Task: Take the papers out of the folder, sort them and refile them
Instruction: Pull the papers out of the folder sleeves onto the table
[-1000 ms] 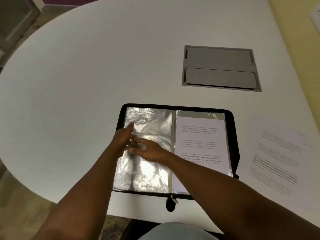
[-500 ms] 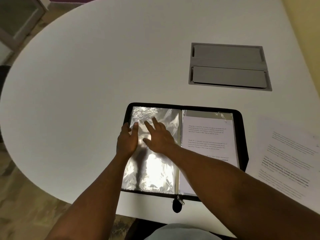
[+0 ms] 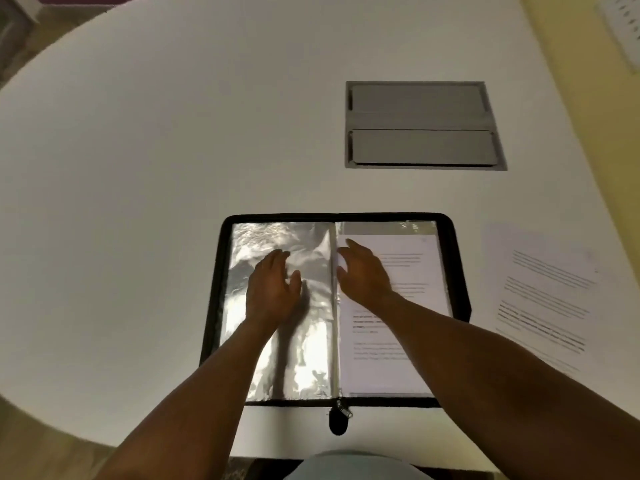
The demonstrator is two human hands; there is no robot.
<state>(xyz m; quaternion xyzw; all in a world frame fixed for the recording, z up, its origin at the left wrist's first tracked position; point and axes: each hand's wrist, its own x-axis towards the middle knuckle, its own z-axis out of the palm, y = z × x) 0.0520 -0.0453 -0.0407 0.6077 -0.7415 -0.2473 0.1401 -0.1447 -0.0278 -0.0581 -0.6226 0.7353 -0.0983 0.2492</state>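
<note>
A black zip folder lies open on the white table in front of me. Its left page is an empty shiny plastic sleeve. My left hand rests flat on that sleeve with straight fingers. The right page holds a printed sheet inside a sleeve. My right hand lies over the upper left part of that sheet, near the spine, fingers relaxed and holding nothing. A loose printed paper lies on the table right of the folder.
A grey recessed cable hatch sits in the table beyond the folder. The folder's zip pull hangs at the near edge. The table's curved edge runs along the left, and a yellow wall stands at the right.
My right hand has moved from the left sleeve across the spine onto the right page. The left hand has stayed on the left sleeve.
</note>
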